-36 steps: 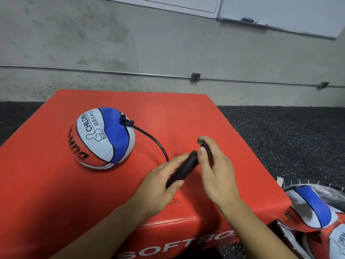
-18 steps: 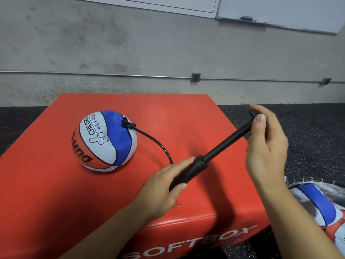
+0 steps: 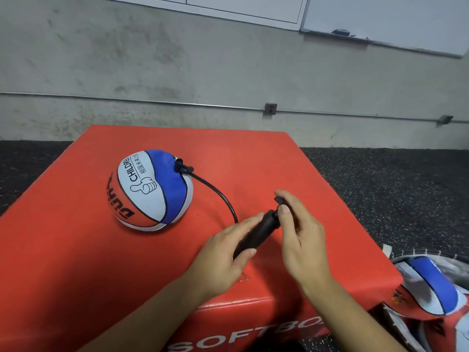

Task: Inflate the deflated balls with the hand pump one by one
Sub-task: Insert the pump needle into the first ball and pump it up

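A red, white and blue ball (image 3: 149, 189) sits on the red soft box (image 3: 76, 250), left of centre, looking mostly round. A black hose (image 3: 218, 194) runs from a connector on the ball's upper right side to the black hand pump (image 3: 256, 235). My left hand (image 3: 223, 257) grips the pump barrel near the box's front. My right hand (image 3: 299, 232) grips the pump handle, which is pushed in close against the barrel.
Deflated red, white and blue balls (image 3: 431, 295) lie in a mesh bag on the dark floor at the lower right, beside the box. A concrete wall with a conduit pipe (image 3: 270, 109) stands behind the box. A whiteboard ledge (image 3: 340, 33) is high on the wall.
Half a second ago the pump rod was drawn far out to the upper right. My right hand has since pushed the handle back in to the barrel; my left hand held the barrel still.
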### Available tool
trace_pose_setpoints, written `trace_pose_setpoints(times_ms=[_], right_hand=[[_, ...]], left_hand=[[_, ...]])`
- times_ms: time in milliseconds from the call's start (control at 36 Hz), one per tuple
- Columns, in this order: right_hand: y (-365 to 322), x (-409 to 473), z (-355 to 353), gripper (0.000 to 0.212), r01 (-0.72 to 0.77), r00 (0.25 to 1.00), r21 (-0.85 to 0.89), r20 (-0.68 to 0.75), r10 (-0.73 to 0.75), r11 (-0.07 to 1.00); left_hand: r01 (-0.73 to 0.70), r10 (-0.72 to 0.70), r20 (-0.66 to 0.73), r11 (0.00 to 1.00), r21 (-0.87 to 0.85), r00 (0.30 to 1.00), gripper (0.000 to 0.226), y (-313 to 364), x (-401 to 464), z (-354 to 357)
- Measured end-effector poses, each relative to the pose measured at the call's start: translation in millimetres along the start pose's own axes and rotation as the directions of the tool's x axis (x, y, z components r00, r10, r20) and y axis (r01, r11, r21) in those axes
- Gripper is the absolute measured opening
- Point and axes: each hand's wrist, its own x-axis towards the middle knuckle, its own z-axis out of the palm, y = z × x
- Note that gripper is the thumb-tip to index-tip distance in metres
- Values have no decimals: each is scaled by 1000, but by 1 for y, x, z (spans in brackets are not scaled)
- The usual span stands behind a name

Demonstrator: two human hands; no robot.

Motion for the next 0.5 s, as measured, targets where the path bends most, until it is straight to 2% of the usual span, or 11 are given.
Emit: trace_pose_setpoints(times_ms=[278,389,500], right_hand=[[-3,4,-12,41,8,1000,-71,18,-6,997],[-6,21,-28,38,16,995,-13,-99,-17,1000],[2,46,-53,38,-40,971,138,-230,71,990]], left_hand=[[-13,12,18,999,30,1000,76,5,3,-2],[2,-4,34,998,60,999,77,7,4,-2],[-6,1,56,996,85,998,75,9,4,-1]])
